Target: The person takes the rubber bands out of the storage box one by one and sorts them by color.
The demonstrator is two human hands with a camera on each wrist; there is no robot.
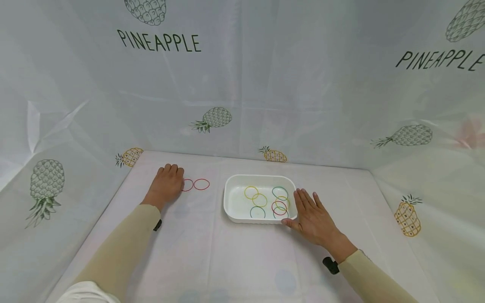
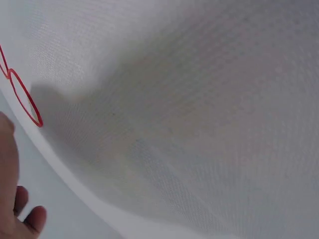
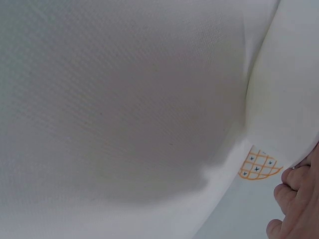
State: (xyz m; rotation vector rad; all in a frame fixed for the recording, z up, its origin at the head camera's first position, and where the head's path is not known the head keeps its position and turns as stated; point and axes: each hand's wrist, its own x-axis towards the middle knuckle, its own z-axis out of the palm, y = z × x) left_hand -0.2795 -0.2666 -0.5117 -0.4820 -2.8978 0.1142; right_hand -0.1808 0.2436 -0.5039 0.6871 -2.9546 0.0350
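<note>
Your left hand (image 1: 166,183) lies flat on the white cloth-covered tabletop (image 1: 212,256), fingers relaxed and together, holding nothing. Its fingertips sit at the edge of the nearer of two red rubber bands (image 1: 187,185); you cannot tell whether they touch it. The second red band (image 1: 201,184) lies just beside the first, toward the tray.

Your right hand (image 1: 312,219) rests palm down with fingers straight and slightly spread, against the near right corner of the white rectangular plastic tray (image 1: 231,189), gripping nothing. Inside the tray lie loose yellow, green and red rubber bands (image 1: 279,208), several overlapping.

There is open cloth between the red bands and the tray's left rim, and a wide bare stretch in front of both hands. Behind, the pineapple-printed backdrop (image 1: 242,84) closes in just beyond the tray; at the sides the cloth slopes up.

The left wrist view shows only the red bands' edges (image 2: 22,97), cut off at the frame, and part of the hand. The right wrist view shows blurred cloth and curled fingers (image 3: 294,199) at the corner; the tray is out of sight there.
</note>
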